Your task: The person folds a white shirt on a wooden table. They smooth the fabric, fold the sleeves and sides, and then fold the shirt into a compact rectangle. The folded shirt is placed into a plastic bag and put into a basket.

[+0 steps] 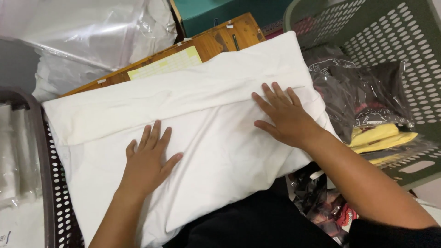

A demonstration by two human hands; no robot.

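Note:
A large folded white cloth (pixel 197 110) lies across a wooden board (pixel 220 39) and over my lap. My left hand (pixel 147 160) rests flat on its lower left part, fingers spread and pointing away from me. My right hand (pixel 282 115) presses flat on the right part, just below a fold line that runs across the cloth. Neither hand grips anything.
A green perforated basket (pixel 390 32) at the right holds dark and yellow garments in clear bags (pixel 367 105). A dark perforated basket (pixel 50 183) stands at the left. Clear plastic bags (pixel 82 32) lie at the back left, a teal box (pixel 206 11) behind the board.

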